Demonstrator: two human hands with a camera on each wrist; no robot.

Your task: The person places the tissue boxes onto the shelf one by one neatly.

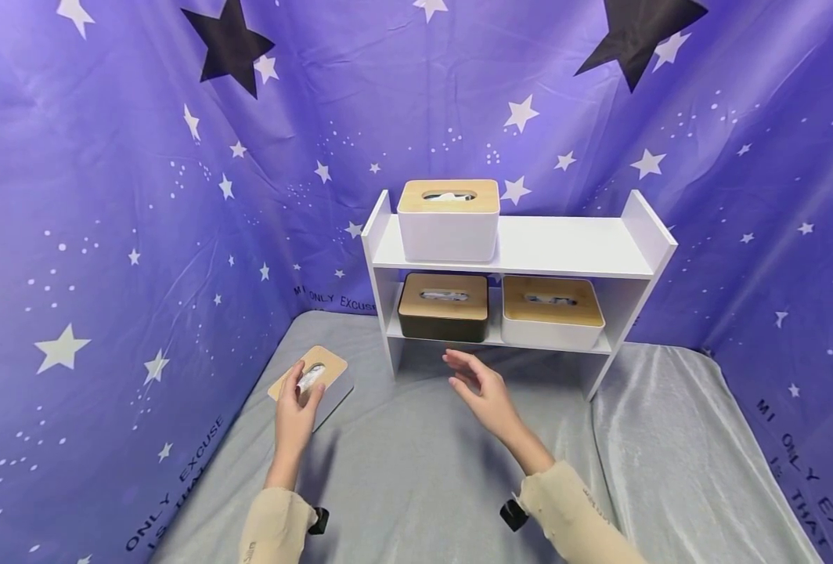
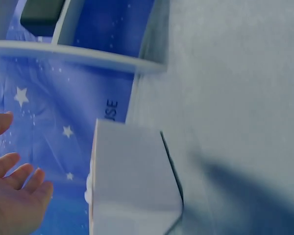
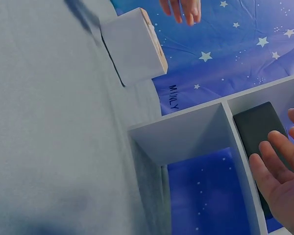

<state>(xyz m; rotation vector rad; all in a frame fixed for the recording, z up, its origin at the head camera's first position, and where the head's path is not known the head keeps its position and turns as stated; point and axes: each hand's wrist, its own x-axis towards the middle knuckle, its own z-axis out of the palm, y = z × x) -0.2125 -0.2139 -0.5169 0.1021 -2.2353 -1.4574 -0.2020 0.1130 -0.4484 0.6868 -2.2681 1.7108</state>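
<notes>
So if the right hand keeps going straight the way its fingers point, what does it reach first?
Most likely the black tissue box on the lower level of the white shelf. The right hand is open, its fingers aimed up and left toward that box. Depth is unclear; it may meet the shelf's lower board edge first.

Purple-blue star-print cloth (image 1: 128, 196) hangs on every side as the walls, dotted with white stars and two big black ones, lettering along its lower edge. Grey satin-like sheet (image 1: 416, 462) covers the surface below. White two-tier shelf unit (image 1: 564, 247) stands at the back, seemingly against the cloth. Light is even.
</notes>
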